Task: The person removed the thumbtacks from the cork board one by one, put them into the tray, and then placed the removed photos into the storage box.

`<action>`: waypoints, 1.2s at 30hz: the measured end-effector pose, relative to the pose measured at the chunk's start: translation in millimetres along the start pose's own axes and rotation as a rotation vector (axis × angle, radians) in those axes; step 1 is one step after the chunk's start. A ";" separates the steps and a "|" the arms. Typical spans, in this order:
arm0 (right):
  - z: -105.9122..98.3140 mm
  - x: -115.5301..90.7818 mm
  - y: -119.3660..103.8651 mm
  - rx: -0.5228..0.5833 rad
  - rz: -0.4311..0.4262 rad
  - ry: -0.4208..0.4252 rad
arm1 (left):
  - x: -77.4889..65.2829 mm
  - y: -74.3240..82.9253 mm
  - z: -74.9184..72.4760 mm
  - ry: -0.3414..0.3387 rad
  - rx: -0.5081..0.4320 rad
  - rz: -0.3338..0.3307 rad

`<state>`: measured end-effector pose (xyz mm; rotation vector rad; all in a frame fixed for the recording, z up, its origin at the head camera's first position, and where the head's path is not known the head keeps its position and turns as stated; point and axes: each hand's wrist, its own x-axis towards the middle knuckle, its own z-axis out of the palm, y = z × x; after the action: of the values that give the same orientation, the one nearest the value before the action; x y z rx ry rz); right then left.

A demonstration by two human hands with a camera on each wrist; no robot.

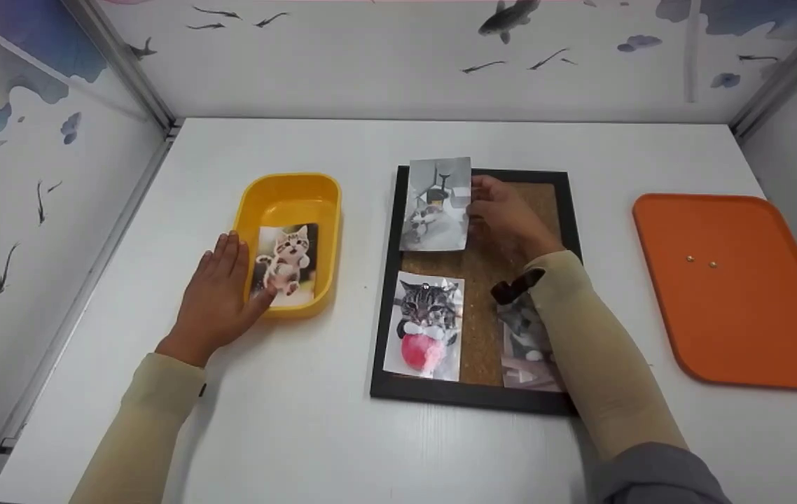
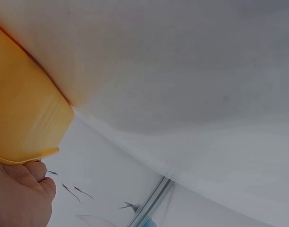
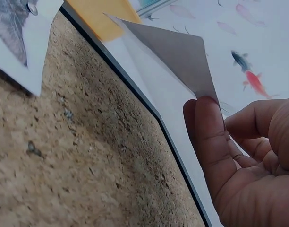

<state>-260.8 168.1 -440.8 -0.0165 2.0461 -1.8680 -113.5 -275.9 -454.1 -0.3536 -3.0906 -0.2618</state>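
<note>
My right hand (image 1: 510, 213) pinches the right edge of a kitten photo card (image 1: 437, 203) between thumb and fingers. That card overlaps the upper left of a black-framed corkboard (image 1: 480, 336), and in the right wrist view its grey back (image 3: 177, 54) stands tilted above the cork. Pinned at the board's lower left is a photo of a cat with a red ball (image 1: 423, 325). Another cat photo (image 1: 526, 343), at the lower right, is partly covered by my right forearm. With fingers straight, my left hand (image 1: 216, 297) rests on the left rim of a yellow tray (image 1: 333, 245).
Inside the yellow tray lies one more kitten photo (image 1: 288, 259). An orange tray (image 1: 742, 315) on the right holds two small metallic pins (image 1: 702, 262). White panels (image 1: 370, 70) with painted fish border the white table (image 1: 300, 420) at the back and sides.
</note>
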 end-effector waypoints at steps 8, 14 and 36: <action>5.3 -1.0 -7.3 -0.114 -0.030 -0.006 | -0.1 0.8 -0.5 0.004 0.002 0.007; 10.5 -2.7 -12.9 -0.097 -0.005 -0.020 | -1.1 1.3 -0.1 -0.001 0.006 0.002; 32.3 -6.7 -25.9 -0.103 -0.030 -0.049 | -0.4 0.0 1.3 0.006 0.001 -0.002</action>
<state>-251.8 135.6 -415.8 -0.1191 2.1170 -1.7597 -113.1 -275.8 -455.3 -0.3496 -3.0854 -0.2605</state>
